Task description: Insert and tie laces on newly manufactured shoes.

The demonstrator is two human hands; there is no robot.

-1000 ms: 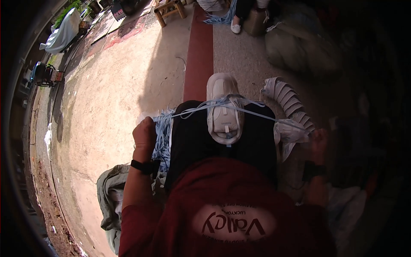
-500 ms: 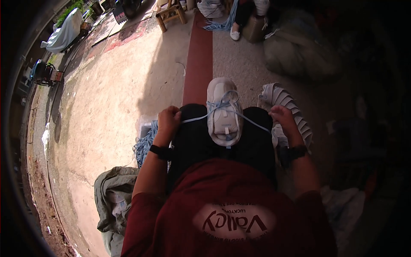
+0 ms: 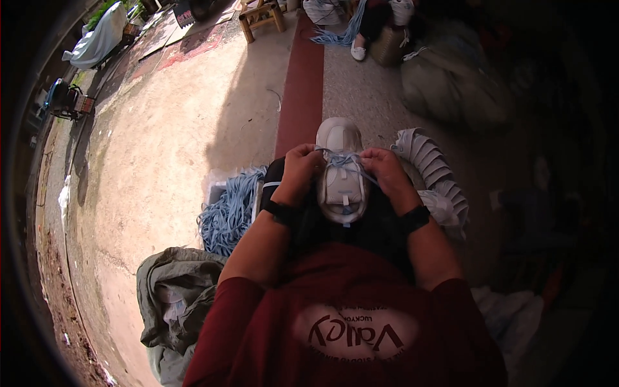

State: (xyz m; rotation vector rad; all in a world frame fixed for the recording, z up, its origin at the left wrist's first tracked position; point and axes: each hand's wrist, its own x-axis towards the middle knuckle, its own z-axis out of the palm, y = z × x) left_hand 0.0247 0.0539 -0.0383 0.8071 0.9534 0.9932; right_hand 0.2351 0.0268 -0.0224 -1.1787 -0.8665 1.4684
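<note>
A pale beige-white shoe (image 3: 342, 189) rests between my knees, its toe pointing away from me. Light-blue shoelace (image 3: 342, 158) crosses over its upper in loose loops. At the shoe's left side, my left hand (image 3: 302, 170) is closed, thumb and fingers pinching the lace. My right hand (image 3: 387, 171) does likewise at the right side, its fingertips on the lace close to the shoe. Both hands are at about the same height, a shoe's width apart. The exact finger grip on the lace is partly hidden.
Left of my leg, a box holds a heap of light-blue laces (image 3: 229, 209). A row of pale shoe pieces (image 3: 435, 164) lies to the right. A grey-green sack (image 3: 174, 290) sits lower left. Ahead are a wooden stool (image 3: 262, 20), a large sack (image 3: 454, 87) and another person's white shoe (image 3: 358, 51).
Both hands have come inward from out wide by my knees to the shoe's upper. The lace ends, stretched out sideways before, are now gathered in loops over the shoe.
</note>
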